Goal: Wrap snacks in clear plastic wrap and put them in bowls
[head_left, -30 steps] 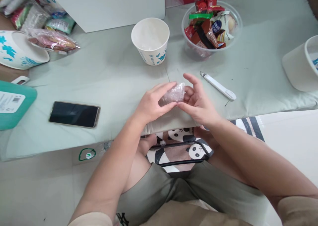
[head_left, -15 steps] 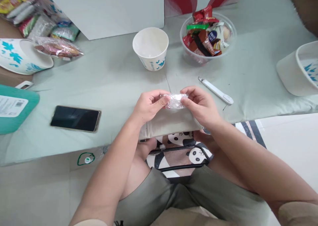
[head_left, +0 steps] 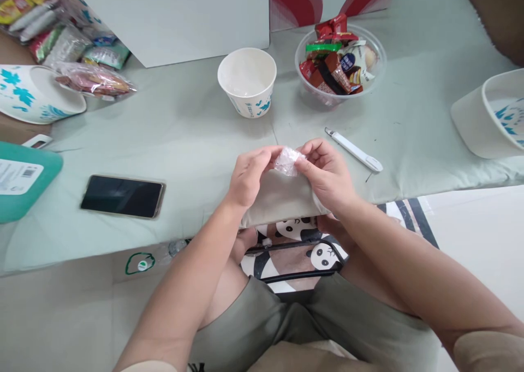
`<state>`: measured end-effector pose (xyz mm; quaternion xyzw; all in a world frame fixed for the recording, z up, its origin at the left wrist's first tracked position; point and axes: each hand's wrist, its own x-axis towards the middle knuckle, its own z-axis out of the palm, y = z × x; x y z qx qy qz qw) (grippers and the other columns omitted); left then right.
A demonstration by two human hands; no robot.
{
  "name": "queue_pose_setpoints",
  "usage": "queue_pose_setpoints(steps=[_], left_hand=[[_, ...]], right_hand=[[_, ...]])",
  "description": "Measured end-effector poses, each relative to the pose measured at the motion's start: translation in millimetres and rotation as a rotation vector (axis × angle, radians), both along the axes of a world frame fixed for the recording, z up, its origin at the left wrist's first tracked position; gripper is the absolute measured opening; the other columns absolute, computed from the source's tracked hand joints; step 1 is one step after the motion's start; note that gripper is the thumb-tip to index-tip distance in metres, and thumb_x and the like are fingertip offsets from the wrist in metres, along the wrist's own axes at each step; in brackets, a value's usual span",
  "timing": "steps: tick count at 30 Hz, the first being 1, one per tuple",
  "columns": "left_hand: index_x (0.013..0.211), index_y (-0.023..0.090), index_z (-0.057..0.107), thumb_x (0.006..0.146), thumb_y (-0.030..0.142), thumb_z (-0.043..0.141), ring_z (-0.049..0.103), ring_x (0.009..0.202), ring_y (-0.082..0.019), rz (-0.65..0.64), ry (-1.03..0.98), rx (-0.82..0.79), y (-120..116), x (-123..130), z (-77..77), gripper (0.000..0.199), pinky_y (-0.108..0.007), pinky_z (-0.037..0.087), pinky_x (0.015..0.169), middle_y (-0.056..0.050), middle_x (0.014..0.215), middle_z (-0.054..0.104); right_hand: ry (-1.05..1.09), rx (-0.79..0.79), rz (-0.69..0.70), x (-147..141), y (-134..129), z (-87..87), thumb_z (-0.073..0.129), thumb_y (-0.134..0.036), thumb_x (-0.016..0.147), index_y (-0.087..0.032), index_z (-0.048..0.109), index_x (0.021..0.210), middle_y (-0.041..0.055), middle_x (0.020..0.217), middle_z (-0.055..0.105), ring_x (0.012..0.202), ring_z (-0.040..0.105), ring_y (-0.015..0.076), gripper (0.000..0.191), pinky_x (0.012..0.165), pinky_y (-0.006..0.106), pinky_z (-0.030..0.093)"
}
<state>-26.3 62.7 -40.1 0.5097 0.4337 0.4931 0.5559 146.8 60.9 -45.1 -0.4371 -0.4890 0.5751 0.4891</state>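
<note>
Above the table's near edge, my right hand (head_left: 327, 170) pinches a crumpled clear plastic wrapper (head_left: 287, 162) between thumb and fingers. My left hand (head_left: 254, 170) is at the wrapper's left side, its fingers stretched out with the tips touching or just behind it. The left thumb lies back, off the wrapper. Whether anything is inside the plastic I cannot tell. Beyond my hands stands a white paper bucket (head_left: 254, 102) with blue leaf print. To its right is a clear plastic bowl (head_left: 301, 75) of wrapped snacks. A white utility knife (head_left: 354, 149) lies right of my right hand.
A phone (head_left: 123, 196) lies on the left. Behind it are a teal item (head_left: 45, 170), a tipped paper bucket (head_left: 24, 96) and bagged snacks (head_left: 96, 80). A white panel (head_left: 176, 17) stands at the back. Another bucket (head_left: 470, 115) stands at the right edge.
The plastic wrapper has gone from stretched between both hands to bunched up in the right fingers. My left thumb has come off it and the left fingers have straightened.
</note>
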Motion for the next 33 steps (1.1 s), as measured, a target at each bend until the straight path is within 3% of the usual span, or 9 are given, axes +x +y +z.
queue_pose_setpoints(steps=[5,9,12,17,20,23,27,29,33], left_hand=[[0.090,0.018,0.078,0.083,0.065,0.076,0.067,0.081,-0.017,-0.086,0.065,-0.061,-0.1,0.6,3.0,0.048,-0.029,0.054,0.077,-0.005,0.086,0.075],[0.078,0.019,0.072,0.088,0.070,0.066,0.061,0.075,-0.016,-0.072,-0.013,-0.068,1.6,-3.1,-1.4,0.053,-0.030,0.052,0.073,-0.004,0.077,0.067],[0.076,0.019,0.071,0.089,0.071,0.065,0.060,0.076,-0.015,-0.099,0.081,-0.011,2.8,-9.8,-1.9,0.054,-0.030,0.051,0.075,-0.004,0.080,0.065],[0.110,0.021,0.071,0.077,0.068,0.080,0.067,0.085,-0.017,-0.024,0.031,-0.002,5.6,-24.5,-0.1,0.058,-0.031,0.054,0.080,-0.004,0.091,0.072],[0.110,0.023,0.065,0.071,0.058,0.089,0.069,0.081,-0.016,0.020,-0.073,-0.010,7.6,-35.9,1.9,0.057,-0.029,0.055,0.076,-0.001,0.084,0.071],[0.101,0.023,0.065,0.078,0.047,0.087,0.071,0.088,-0.015,0.072,-0.129,0.023,8.1,-46.8,7.5,0.039,-0.027,0.056,0.081,-0.002,0.094,0.072],[0.100,0.023,0.065,0.095,0.031,0.067,0.071,0.090,-0.012,0.194,-0.148,-0.036,5.4,-55.6,18.8,0.009,-0.025,0.055,0.082,-0.003,0.106,0.070],[0.096,0.022,0.065,0.097,0.027,0.062,0.070,0.087,-0.011,0.202,-0.133,-0.058,3.4,-57.3,23.4,0.006,-0.024,0.054,0.079,-0.002,0.102,0.069],[0.089,0.020,0.065,0.094,0.027,0.062,0.068,0.083,-0.011,0.157,-0.096,-0.063,0.2,-60.9,27.3,0.009,-0.024,0.050,0.076,-0.001,0.094,0.068]], right_hand=[[-0.191,0.141,-0.109,0.6,-2.4,7.0,0.079,-0.050,0.083,-0.024,0.057,0.090,0.0021,0.098,0.059,0.092,0.059,0.0154,0.035,0.079,0.029,0.053],[-0.178,0.136,-0.065,0.0,-5.2,5.3,0.074,-0.046,0.088,-0.024,0.059,0.096,0.0013,0.094,0.063,0.084,0.061,0.0138,0.028,0.075,0.029,0.053],[-0.286,0.188,-0.036,-3.0,-2.4,5.4,0.070,-0.039,0.090,-0.023,0.062,0.099,0.0028,0.098,0.068,0.083,0.063,0.0140,0.020,0.074,0.029,0.054],[-0.612,0.525,0.069,-12.2,12.0,25.9,0.069,-0.029,0.088,-0.025,0.066,0.123,0.0077,0.122,0.071,0.092,0.069,0.0180,0.036,0.076,0.033,0.057],[-0.771,0.671,0.245,-19.3,22.2,45.5,0.062,-0.028,0.093,-0.025,0.070,0.122,0.0058,0.110,0.076,0.087,0.070,0.0187,0.031,0.077,0.034,0.057],[-0.915,0.730,0.339,-26.3,42.1,66.5,0.062,-0.027,0.093,-0.025,0.073,0.113,0.0048,0.096,0.076,0.082,0.070,0.0208,0.023,0.078,0.037,0.056],[-1.151,0.745,0.093,-41.1,94.1,96.6,0.068,-0.023,0.087,-0.028,0.071,0.110,0.0070,0.103,0.074,0.084,0.068,0.0234,0.024,0.085,0.042,0.055],[-1.329,0.693,0.059,-53.0,123.2,107.9,0.067,-0.020,0.086,-0.027,0.071,0.111,0.0097,0.115,0.072,0.091,0.067,0.0237,0.026,0.087,0.042,0.053],[-1.597,0.541,0.176,-77.5,163.1,113.7,0.066,-0.015,0.086,-0.024,0.063,0.130,0.0099,0.107,0.073,0.098,0.065,0.0239,0.046,0.082,0.038,0.049]])
